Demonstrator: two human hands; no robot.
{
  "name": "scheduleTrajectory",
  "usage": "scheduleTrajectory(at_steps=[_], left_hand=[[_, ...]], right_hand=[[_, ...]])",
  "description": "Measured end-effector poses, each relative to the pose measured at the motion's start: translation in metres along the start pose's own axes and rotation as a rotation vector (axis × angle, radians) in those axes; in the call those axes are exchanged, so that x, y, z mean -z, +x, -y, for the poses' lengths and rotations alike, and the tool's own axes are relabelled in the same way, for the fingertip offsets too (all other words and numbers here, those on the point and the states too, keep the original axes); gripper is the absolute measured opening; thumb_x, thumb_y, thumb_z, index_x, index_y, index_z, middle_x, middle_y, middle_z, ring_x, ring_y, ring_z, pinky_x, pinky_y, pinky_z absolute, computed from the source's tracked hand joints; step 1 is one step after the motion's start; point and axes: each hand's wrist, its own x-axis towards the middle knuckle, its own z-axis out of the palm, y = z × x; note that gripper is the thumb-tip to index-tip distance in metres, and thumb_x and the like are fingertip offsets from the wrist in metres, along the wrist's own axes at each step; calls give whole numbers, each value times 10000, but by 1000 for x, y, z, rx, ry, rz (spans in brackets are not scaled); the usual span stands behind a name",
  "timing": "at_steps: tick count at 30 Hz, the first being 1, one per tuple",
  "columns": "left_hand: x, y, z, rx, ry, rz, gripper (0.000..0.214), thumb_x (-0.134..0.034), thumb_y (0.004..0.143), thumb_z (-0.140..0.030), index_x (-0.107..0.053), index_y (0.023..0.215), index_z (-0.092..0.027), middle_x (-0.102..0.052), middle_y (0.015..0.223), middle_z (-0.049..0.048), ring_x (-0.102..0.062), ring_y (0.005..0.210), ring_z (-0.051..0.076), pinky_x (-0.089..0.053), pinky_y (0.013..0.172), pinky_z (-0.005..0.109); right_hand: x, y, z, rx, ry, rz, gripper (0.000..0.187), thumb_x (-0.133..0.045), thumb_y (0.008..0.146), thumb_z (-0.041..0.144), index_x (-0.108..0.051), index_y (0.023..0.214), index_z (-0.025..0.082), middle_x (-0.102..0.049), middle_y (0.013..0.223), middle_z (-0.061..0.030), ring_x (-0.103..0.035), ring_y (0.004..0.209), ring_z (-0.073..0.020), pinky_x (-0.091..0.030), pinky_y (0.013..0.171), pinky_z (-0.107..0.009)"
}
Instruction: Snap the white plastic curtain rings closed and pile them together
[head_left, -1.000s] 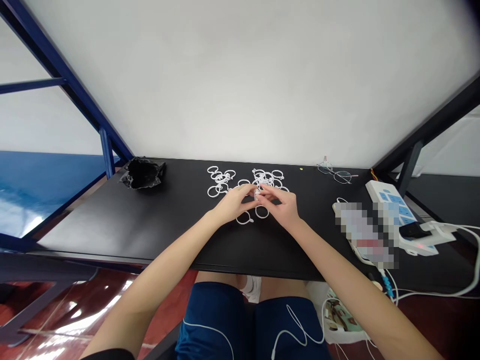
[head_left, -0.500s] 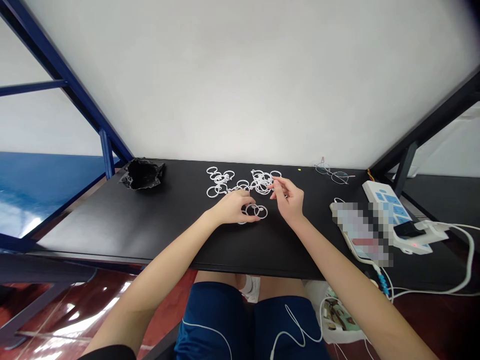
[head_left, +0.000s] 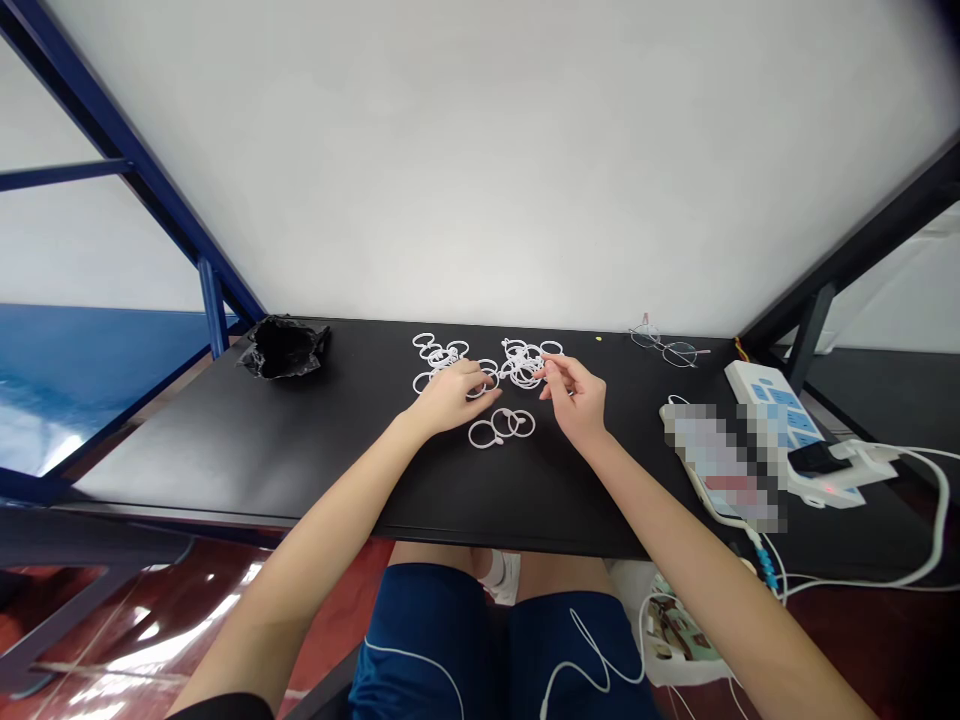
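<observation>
White plastic rings with small knobs lie on the black table (head_left: 360, 430). In front, a short row of three joined or overlapping rings (head_left: 502, 424) rests apart from the others. My left hand (head_left: 450, 397) is over the left cluster of rings (head_left: 441, 353), thumb and fingers apart, covering some of it; whether it touches a ring is hidden. My right hand (head_left: 577, 400) is at the right edge of a tangled ring pile (head_left: 523, 365), thumb and fingertips brought together. What they pinch, if anything, is too small to make out.
A crumpled black bag (head_left: 285, 348) stands open at the back left. Eyeglasses (head_left: 667, 347) lie at the back right. A phone (head_left: 720, 465) on a cable and a power strip (head_left: 780, 405) with plugs are on the right. A white wall (head_left: 480, 170) rises behind.
My left hand has let go of the front row of rings and moved up and left to the left cluster. My right hand has hardly moved.
</observation>
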Motion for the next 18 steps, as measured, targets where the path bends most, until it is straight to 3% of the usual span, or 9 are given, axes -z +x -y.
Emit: scheduleTrajectory(at_steps=[3,7,11,18], left_hand=[[3,0,16,87,73,-75,233,-479,909,-274,-682,905,-161,-608,834,70,-563,821,191,-449,735,311],[2,-2,27,60,91,-25,217,-543,840,-251,-675,991,-169,-607,980,92,-566,929,225,-461,844,364],[-4,-4,26,35,84,50,356,-614,804,-336,-632,1126,-185,-567,1174,119,-526,1104,282,-425,961,431],[5,-3,29,156,-7,123,699,-700,759,-422,-439,1362,-182,-644,1130,110,-579,1054,281,-436,945,432]], right_hand=[[0,0,1,1,-5,-1,236,-526,918,350,-660,990,170,-714,757,-46,-603,483,-117,-519,511,-262],[0,0,0,9,-6,-1,214,-535,912,326,-661,979,167,-711,747,-44,-603,484,-117,-516,516,-264],[-1,-1,-2,9,-7,16,203,-539,907,311,-662,980,166,-713,757,-49,-606,486,-122,-513,513,-268],[-1,-2,-5,9,-19,26,187,-545,903,295,-662,972,168,-714,760,-48,-612,491,-124,-515,512,-265]])
